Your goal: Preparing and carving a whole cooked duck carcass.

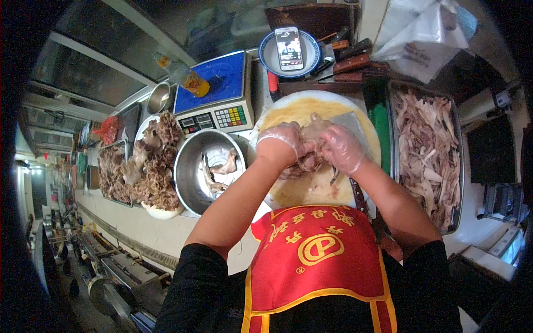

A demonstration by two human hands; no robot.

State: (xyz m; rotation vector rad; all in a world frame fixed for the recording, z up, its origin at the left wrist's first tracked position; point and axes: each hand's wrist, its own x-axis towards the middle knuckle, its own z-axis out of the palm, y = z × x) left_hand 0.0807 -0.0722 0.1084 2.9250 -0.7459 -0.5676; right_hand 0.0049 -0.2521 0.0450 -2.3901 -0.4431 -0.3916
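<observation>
Both my hands wear clear plastic gloves and grip one lump of cooked meat (pixel 309 163) above a round, pale chopping board (pixel 287 110). My left hand (pixel 280 139) has its fingers curled on the meat's left side. Opposite it, my right hand (pixel 343 147) pinches the right side. A dark, thin strip hangs below the right hand. Beside and partly behind that hand lies a cleaver, its broad blade (pixel 357 128) flat on the board and its riveted handle (pixel 358 195) pointing towards me. The fingertips of both hands are partly hidden by the meat.
Left stands a steel bowl (pixel 186 166) with bony scraps (pixel 227 164), beyond it heaped ruffled meat (pixel 156 179). A digital scale (pixel 233 114) carries a bottle (pixel 195 84). Behind the board are a phone (pixel 290 50) in a dish and several knives (pixel 352 64). Right, a tray (pixel 461 183) holds meat strips (pixel 429 154).
</observation>
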